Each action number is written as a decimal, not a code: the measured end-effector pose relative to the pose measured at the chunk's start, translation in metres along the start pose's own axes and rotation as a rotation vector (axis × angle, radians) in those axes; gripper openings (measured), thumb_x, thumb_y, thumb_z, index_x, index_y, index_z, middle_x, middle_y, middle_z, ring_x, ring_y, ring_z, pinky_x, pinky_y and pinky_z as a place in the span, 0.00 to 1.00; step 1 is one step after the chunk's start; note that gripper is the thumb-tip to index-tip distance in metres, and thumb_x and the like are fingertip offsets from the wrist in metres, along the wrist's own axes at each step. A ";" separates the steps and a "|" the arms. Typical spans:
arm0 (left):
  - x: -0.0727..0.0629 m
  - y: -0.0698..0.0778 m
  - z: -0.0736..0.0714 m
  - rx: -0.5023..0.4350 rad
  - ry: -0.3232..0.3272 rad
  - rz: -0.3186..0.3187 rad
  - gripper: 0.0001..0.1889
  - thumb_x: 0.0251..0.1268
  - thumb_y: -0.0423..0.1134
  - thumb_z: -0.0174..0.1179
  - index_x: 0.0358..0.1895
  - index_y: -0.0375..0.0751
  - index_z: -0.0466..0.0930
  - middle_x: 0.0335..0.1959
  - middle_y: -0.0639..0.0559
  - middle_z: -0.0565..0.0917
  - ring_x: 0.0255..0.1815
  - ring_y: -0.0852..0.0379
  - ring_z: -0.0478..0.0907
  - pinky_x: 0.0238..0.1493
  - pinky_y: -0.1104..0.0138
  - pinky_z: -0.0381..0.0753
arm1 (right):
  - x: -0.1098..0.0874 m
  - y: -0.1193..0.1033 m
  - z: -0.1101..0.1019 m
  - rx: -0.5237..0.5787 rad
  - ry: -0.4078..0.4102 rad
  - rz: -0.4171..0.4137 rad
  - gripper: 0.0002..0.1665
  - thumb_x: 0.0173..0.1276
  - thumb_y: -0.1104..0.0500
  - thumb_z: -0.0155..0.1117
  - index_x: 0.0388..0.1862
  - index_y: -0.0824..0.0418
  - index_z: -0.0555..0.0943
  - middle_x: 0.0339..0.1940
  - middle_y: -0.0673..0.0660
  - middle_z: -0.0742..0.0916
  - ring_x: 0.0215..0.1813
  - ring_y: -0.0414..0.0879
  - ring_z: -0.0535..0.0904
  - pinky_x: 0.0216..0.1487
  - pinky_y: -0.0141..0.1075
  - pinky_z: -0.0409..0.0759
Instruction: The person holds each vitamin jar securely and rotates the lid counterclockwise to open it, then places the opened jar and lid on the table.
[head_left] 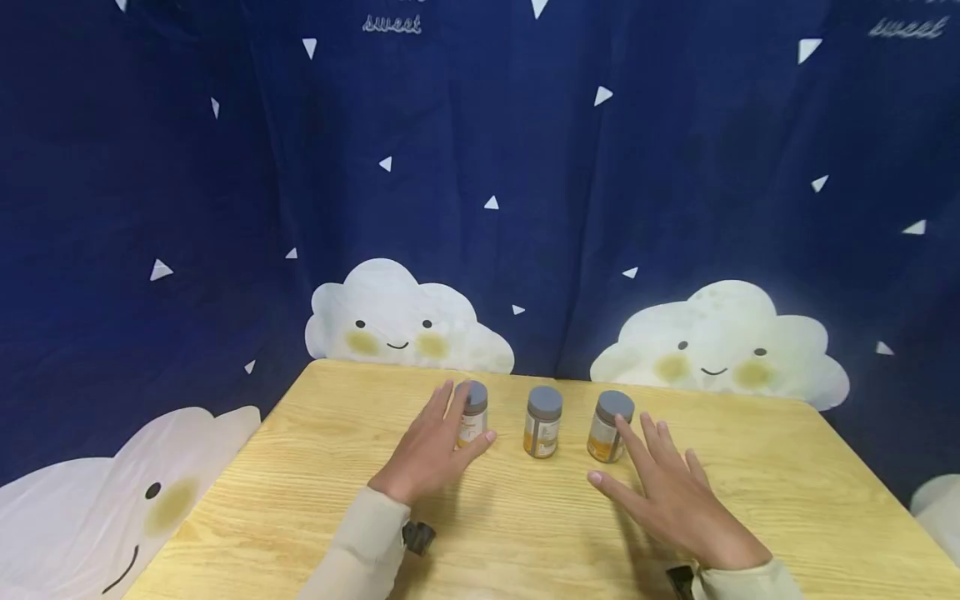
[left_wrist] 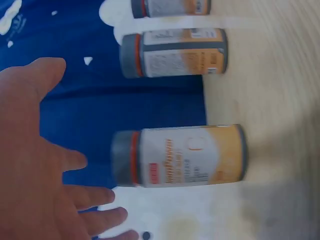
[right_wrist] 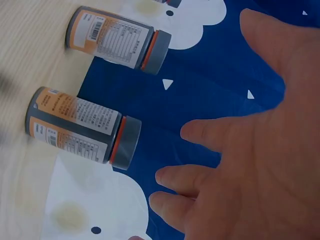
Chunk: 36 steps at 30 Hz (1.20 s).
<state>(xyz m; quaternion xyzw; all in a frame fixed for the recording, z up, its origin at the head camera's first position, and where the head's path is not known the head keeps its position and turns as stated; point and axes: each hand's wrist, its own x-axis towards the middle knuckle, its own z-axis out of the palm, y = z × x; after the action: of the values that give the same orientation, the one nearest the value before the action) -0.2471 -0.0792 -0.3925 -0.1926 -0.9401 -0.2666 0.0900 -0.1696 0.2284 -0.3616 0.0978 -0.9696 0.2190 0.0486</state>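
Three small supplement bottles with grey lids and white-and-orange labels stand upright in a row on the wooden table. The left bottle is partly covered by my left hand in the head view; in the left wrist view that bottle stands apart from the spread fingers. At the center is the middle bottle, with no hand on it. My right hand is beside the right bottle, fingers extended and holding nothing. The right wrist view shows a gap between those fingers and the bottle.
A dark blue curtain with white triangles and smiling clouds hangs behind the table and along its left side. Light sleeves cover both forearms, and a dark wrist device sits at the left cuff.
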 end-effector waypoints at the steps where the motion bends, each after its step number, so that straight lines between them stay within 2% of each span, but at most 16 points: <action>1: 0.001 -0.003 0.001 -0.026 -0.001 -0.017 0.46 0.64 0.72 0.44 0.78 0.52 0.42 0.78 0.44 0.45 0.77 0.46 0.44 0.69 0.46 0.57 | 0.001 0.000 0.001 0.000 -0.004 -0.003 0.54 0.65 0.27 0.51 0.78 0.56 0.51 0.77 0.71 0.49 0.76 0.69 0.39 0.64 0.71 0.36; 4: 0.005 -0.012 0.005 -0.110 0.006 -0.033 0.47 0.65 0.69 0.46 0.78 0.52 0.36 0.78 0.47 0.44 0.77 0.48 0.45 0.69 0.46 0.58 | 0.002 -0.001 0.005 -0.003 -0.001 -0.024 0.53 0.66 0.28 0.51 0.78 0.57 0.53 0.77 0.71 0.50 0.75 0.70 0.40 0.63 0.72 0.38; 8: 0.014 -0.020 0.013 -0.197 0.024 -0.043 0.48 0.67 0.65 0.51 0.78 0.50 0.32 0.78 0.46 0.44 0.77 0.48 0.46 0.70 0.49 0.55 | 0.003 -0.001 0.008 -0.007 0.018 -0.059 0.51 0.66 0.30 0.53 0.76 0.60 0.56 0.76 0.72 0.53 0.75 0.71 0.43 0.63 0.72 0.43; 12: 0.019 -0.025 0.022 -0.268 0.025 -0.097 0.50 0.65 0.64 0.53 0.78 0.52 0.30 0.78 0.44 0.47 0.75 0.44 0.51 0.69 0.46 0.57 | 0.003 -0.002 0.011 -0.018 0.039 -0.091 0.49 0.65 0.30 0.55 0.74 0.59 0.60 0.74 0.73 0.57 0.74 0.72 0.47 0.62 0.72 0.48; 16: 0.021 -0.032 0.032 -0.330 0.021 -0.125 0.50 0.65 0.64 0.54 0.78 0.48 0.33 0.77 0.40 0.50 0.74 0.40 0.53 0.67 0.43 0.58 | 0.005 -0.004 0.014 -0.038 0.037 -0.104 0.49 0.64 0.28 0.53 0.73 0.58 0.62 0.73 0.74 0.60 0.73 0.72 0.49 0.62 0.72 0.51; 21: 0.023 -0.038 0.041 -0.408 0.026 -0.104 0.49 0.67 0.61 0.55 0.77 0.39 0.36 0.75 0.36 0.55 0.74 0.39 0.54 0.68 0.44 0.57 | 0.007 -0.006 0.017 -0.053 0.079 -0.154 0.45 0.65 0.31 0.57 0.71 0.57 0.65 0.71 0.71 0.66 0.71 0.71 0.56 0.60 0.70 0.58; 28: 0.025 -0.041 0.051 -0.502 0.029 -0.075 0.47 0.65 0.57 0.59 0.77 0.44 0.41 0.69 0.44 0.66 0.69 0.44 0.63 0.67 0.46 0.61 | 0.008 -0.006 0.020 -0.061 0.122 -0.207 0.41 0.65 0.34 0.60 0.68 0.56 0.68 0.67 0.67 0.70 0.69 0.69 0.62 0.56 0.67 0.66; 32: 0.026 -0.046 0.058 -0.526 0.075 -0.065 0.47 0.63 0.57 0.62 0.77 0.46 0.45 0.68 0.46 0.68 0.69 0.44 0.64 0.66 0.45 0.63 | 0.009 -0.006 0.022 -0.061 0.127 -0.212 0.40 0.64 0.36 0.62 0.67 0.57 0.69 0.67 0.66 0.71 0.69 0.67 0.63 0.56 0.66 0.66; 36: 0.027 -0.051 0.067 -0.530 0.121 -0.097 0.46 0.60 0.58 0.64 0.76 0.45 0.50 0.67 0.44 0.70 0.69 0.44 0.65 0.65 0.46 0.64 | 0.008 -0.006 0.023 -0.069 0.113 -0.205 0.42 0.64 0.35 0.61 0.69 0.58 0.68 0.67 0.65 0.71 0.67 0.66 0.66 0.56 0.64 0.68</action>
<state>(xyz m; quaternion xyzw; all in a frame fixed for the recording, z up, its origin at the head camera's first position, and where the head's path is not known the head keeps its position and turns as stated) -0.2968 -0.0746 -0.4652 -0.1478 -0.8385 -0.5184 0.0796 -0.1778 0.2118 -0.3785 0.1820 -0.9572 0.1844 0.1286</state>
